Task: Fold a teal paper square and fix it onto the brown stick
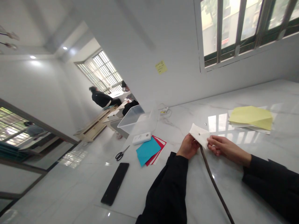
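Both hands grip a folded white paper [201, 130] above the tabletop [179, 119].
The left hand [189, 148] curls nearly closed around its eight-o'clock edge; the right hand [220, 147] pinches its four-o'clock side between thumb and fingers. A brown stick [215, 184] runs from beneath toward five o'clock; yellow sheets [251, 116] lie at two, scissors [120, 156] between eight and nine.

Both hands [188, 147] hold white paper [202, 133] at a brown stick's [214, 181] far end.
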Action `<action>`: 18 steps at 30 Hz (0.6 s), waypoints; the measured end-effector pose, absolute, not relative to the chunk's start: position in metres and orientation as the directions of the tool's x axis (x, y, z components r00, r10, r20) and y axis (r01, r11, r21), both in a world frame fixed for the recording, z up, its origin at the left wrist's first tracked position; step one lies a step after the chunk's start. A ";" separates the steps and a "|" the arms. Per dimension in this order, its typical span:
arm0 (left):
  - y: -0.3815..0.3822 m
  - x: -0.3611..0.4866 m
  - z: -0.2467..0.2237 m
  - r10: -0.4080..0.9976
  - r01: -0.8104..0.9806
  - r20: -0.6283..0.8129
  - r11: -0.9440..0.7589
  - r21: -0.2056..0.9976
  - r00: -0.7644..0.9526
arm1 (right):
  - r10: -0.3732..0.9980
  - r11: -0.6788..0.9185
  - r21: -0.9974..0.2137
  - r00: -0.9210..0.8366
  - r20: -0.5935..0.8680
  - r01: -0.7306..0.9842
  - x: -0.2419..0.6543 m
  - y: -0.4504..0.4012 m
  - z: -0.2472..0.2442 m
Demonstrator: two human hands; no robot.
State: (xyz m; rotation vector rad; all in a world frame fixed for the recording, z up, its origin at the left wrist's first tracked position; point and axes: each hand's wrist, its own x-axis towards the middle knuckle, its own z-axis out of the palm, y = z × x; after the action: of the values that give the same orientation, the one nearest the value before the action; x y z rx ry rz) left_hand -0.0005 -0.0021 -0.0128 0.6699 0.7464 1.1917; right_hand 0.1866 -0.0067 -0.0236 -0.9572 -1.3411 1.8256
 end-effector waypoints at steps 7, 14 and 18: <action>-0.005 0.010 -0.014 0.970 -0.569 -0.150 0.233 0.789 0.189 | 0.851 -0.408 -0.852 -0.475 -0.224 -0.329 0.185 -0.006 -0.026; 0.000 0.012 -0.013 0.979 -0.535 -0.088 0.174 0.827 0.182 | 0.885 -0.367 -0.861 -0.419 -0.205 -0.353 0.183 -0.009 -0.021; 0.007 0.001 -0.018 0.992 -0.433 -0.127 0.119 0.894 0.010 | 0.919 -0.296 -0.899 -0.351 -0.177 -0.322 0.187 -0.006 -0.023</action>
State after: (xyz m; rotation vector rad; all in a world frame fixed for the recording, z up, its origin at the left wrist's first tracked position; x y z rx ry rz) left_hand 0.0013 0.0073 -0.0176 0.7787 0.9452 1.3095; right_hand 0.1868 -0.0055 -0.0233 -0.9199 -1.0081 1.7817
